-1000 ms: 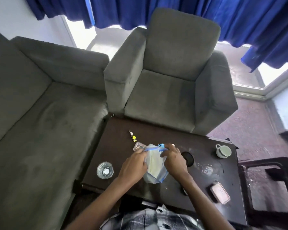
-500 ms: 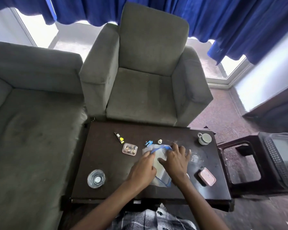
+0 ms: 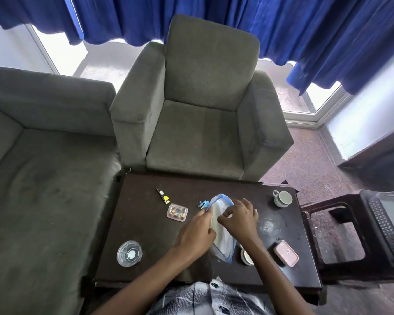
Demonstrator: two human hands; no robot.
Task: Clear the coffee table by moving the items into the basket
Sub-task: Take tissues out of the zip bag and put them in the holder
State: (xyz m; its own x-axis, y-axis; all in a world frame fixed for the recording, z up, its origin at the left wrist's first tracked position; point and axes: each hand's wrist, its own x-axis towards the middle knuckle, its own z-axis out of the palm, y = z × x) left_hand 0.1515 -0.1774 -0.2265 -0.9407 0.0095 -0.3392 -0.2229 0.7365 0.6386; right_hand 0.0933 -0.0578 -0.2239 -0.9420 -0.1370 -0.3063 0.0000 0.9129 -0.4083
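honestly barely started: both hands, left hand [image 3: 197, 233] and right hand [image 3: 239, 218], pinching zip bag [image 3: 222, 237] at table centre. cup [image 3: 282, 198] at 2 o'clock, glass [image 3: 129, 253] at 8, basket [image 3: 387, 226] at 3, nothing visibly in it.

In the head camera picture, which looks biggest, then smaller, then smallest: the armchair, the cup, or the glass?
1. Armchair, by far.
2. Glass.
3. Cup.
The glass and cup look close, and the glass sits nearer the camera, so their order is unsure.

Clear zip bag [image 3: 221, 233] w/ blue seal, lying mid coffee table [image 3: 143, 223]. Also on table: nail clipper [image 3: 163, 196], small clear box [image 3: 177, 212], glass dish [image 3: 129, 253], cup [image 3: 282, 198], pink lidded box [image 3: 285, 256]. Black basket [image 3: 387, 226], prob on stool, right of table.
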